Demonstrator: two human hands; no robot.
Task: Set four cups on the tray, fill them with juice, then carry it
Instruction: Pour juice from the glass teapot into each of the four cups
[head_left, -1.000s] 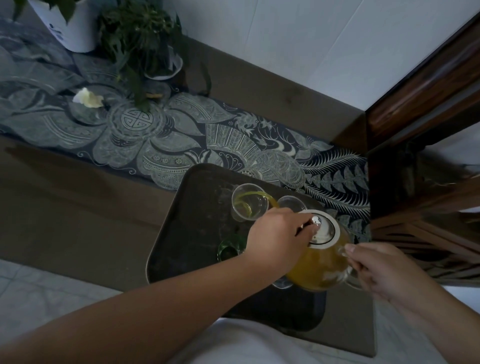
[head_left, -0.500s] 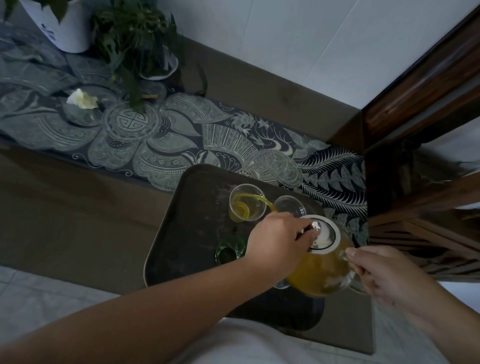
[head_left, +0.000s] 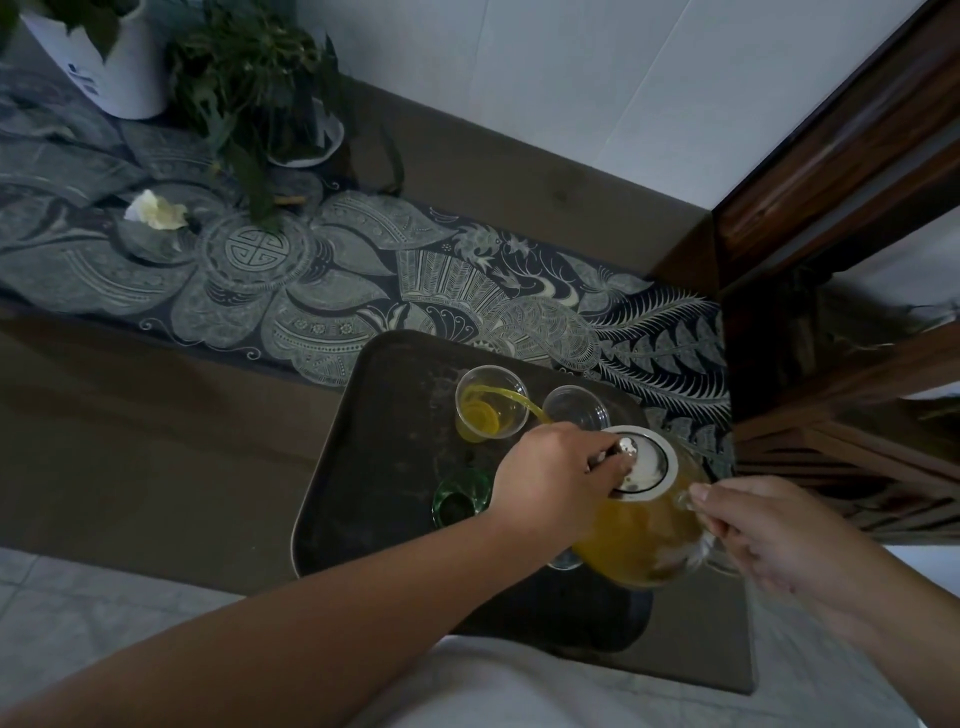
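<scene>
A dark tray (head_left: 374, 467) lies on the table. On it stand a clear cup (head_left: 488, 410) partly filled with yellow juice, an empty clear cup (head_left: 574, 408) beside it, a green cup (head_left: 460, 499), and another clear cup (head_left: 563, 558) mostly hidden under the teapot. A glass teapot (head_left: 644, 540) of juice is tilted, and a yellow stream runs from its spout into the far left cup. My right hand (head_left: 769, 540) grips the teapot's handle. My left hand (head_left: 550, 483) presses the knob of the lid (head_left: 647, 462).
A patterned runner (head_left: 311, 291) crosses the brown table. Two potted plants (head_left: 249, 88) and a white flower (head_left: 156, 210) sit at the far left. Dark wooden furniture (head_left: 841, 260) stands close on the right. A white wall lies behind.
The juice level in the far left cup has risen as pouring goes on. Both hands and the teapot have stayed nearly where they were.
</scene>
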